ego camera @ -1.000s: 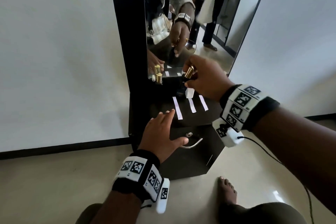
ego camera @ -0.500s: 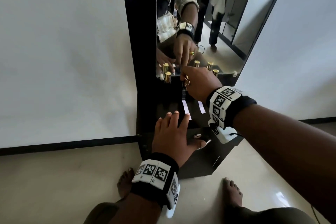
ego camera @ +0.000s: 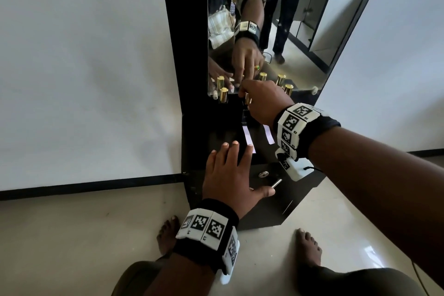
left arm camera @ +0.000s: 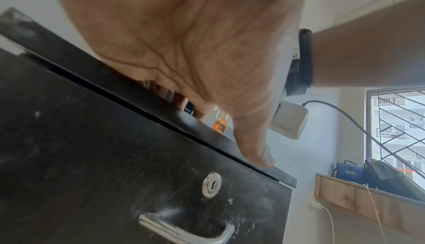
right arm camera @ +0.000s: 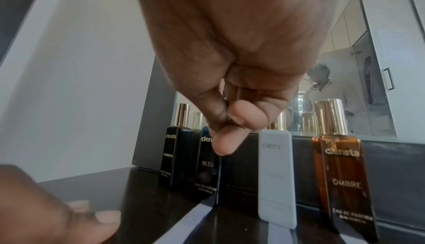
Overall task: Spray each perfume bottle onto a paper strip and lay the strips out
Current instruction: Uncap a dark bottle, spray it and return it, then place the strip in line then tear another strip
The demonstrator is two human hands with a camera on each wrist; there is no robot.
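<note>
Four perfume bottles stand in a row before the mirror: black FOUNDER (right arm camera: 171, 157), dark blue BLEU (right arm camera: 207, 168), white (right arm camera: 276, 175) and amber OMBRE (right arm camera: 340, 178). My right hand (ego camera: 260, 101) reaches over the row, and its thumb and fingers (right arm camera: 227, 135) pinch the gold cap (ego camera: 247, 99) of the BLEU bottle, which stands upright on the black cabinet top (ego camera: 206, 137). Two white paper strips (ego camera: 247, 138) (ego camera: 268, 136) lie side by side in front of the bottles. My left hand (ego camera: 230, 173) lies flat on the top, fingers straight, index fingertip at the left strip's near end.
The tall mirror (ego camera: 288, 31) behind the bottles reflects my arm and another person. Below the top is a drawer front with a lock (left arm camera: 211, 184) and a metal handle (left arm camera: 184, 229). My bare feet (ego camera: 308, 245) stand on the tiled floor, and white walls flank the cabinet.
My right hand has moved from above the strips back and down to the bottle row by the mirror. My left hand has slid forward to the left strip's end.
</note>
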